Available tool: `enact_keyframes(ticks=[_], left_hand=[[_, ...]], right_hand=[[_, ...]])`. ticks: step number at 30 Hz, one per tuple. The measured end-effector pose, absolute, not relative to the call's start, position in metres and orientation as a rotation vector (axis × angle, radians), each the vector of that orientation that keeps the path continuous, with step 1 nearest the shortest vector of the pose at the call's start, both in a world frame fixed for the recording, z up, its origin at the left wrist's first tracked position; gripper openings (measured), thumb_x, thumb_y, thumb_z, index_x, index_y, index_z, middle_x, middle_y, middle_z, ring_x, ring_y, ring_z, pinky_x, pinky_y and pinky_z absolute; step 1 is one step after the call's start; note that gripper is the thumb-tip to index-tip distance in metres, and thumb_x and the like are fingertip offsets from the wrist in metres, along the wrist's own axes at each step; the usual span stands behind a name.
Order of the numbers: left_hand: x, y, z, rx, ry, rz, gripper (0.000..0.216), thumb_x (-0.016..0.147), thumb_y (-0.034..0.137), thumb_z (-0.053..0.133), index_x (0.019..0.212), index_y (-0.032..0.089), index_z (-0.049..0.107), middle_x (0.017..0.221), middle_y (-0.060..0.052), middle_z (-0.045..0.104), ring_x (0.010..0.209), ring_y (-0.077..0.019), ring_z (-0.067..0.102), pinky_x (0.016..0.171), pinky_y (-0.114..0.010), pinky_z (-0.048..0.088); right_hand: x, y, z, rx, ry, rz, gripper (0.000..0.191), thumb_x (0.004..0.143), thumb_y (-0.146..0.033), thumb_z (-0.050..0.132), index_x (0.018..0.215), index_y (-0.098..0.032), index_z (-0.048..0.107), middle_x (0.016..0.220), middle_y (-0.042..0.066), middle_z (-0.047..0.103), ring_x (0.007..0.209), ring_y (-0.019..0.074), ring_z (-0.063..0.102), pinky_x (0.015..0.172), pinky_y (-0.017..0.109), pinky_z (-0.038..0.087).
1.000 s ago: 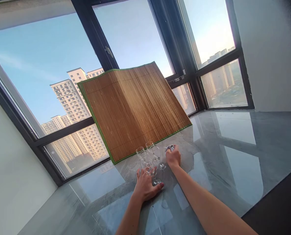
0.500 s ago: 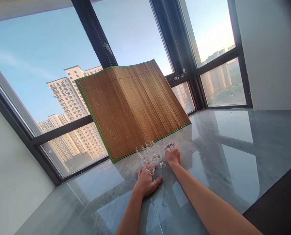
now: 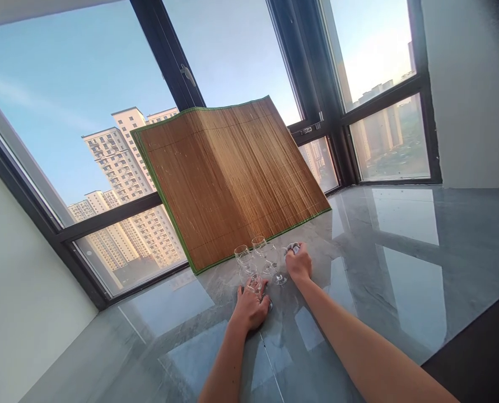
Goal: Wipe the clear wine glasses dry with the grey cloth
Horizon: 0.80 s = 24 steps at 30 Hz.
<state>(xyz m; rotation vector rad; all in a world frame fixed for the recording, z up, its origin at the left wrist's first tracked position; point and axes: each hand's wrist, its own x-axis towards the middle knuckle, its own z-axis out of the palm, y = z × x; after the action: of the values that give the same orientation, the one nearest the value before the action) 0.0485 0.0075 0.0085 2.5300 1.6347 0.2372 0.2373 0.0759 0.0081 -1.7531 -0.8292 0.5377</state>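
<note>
My left hand [image 3: 252, 305] is wrapped round the lower part of the nearest clear stemmed glass [image 3: 249, 273], which stands upright; its foot shows partly beside my thumb. Right behind it stand more stemmed glasses, one at the left [image 3: 241, 253], one at the back [image 3: 259, 243] and one at the right [image 3: 280, 277]. Their outlines overlap, so the bowls are hard to tell apart. To the right of the group, my right hand [image 3: 299, 263] is closed round a small crumpled grey-white cloth [image 3: 293, 247], mostly hidden by the fingers.
A brown bamboo mat [image 3: 236, 179] with green edging leans upright against the windows behind the glasses. The glossy grey tiled surface [image 3: 383, 268] reflects the windows. Dark window frames [image 3: 173, 56] and a white wall [image 3: 471, 112] bound the space.
My left thumb has drawn in toward the fingers, closing on the nearest glass. My right hand keeps its grip on the cloth. The view has shifted slightly.
</note>
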Motion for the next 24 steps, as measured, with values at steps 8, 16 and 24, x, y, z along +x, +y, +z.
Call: enact_keyframes(ticks=[8,16,24], left_hand=[[0.039,0.008,0.008,2.482,1.716,0.181,0.061,0.087,0.037,0.035,0.148,0.025,0.035,0.157,-0.001,0.025,0.147,-0.0262,0.013,0.118,-0.048,0.008],[0.037,0.006,0.009,2.539,1.680,0.226,0.061,0.085,0.034,0.038,0.145,0.020,0.041,0.155,-0.005,0.030,0.145,-0.0277,0.020,0.118,-0.046,0.012],[0.036,0.008,0.010,2.548,1.660,0.255,0.061,0.086,0.036,0.040,0.145,0.021,0.041,0.155,-0.005,0.030,0.145,-0.0265,0.019,0.118,-0.045,0.014]], right_hand=[[0.238,0.074,0.008,-1.737,-0.835,0.562,0.036,0.086,-0.029,0.042,0.119,-0.021,0.053,0.095,0.009,0.067,0.088,0.0244,0.064,0.073,0.032,0.045],[0.238,0.075,0.008,-1.745,-0.832,0.559,0.036,0.084,-0.029,0.041,0.117,-0.022,0.054,0.093,0.009,0.067,0.089,0.0249,0.064,0.075,0.033,0.045],[0.238,0.076,0.007,-1.749,-0.836,0.552,0.035,0.085,-0.029,0.042,0.118,-0.022,0.053,0.093,0.009,0.067,0.091,0.0243,0.064,0.076,0.032,0.045]])
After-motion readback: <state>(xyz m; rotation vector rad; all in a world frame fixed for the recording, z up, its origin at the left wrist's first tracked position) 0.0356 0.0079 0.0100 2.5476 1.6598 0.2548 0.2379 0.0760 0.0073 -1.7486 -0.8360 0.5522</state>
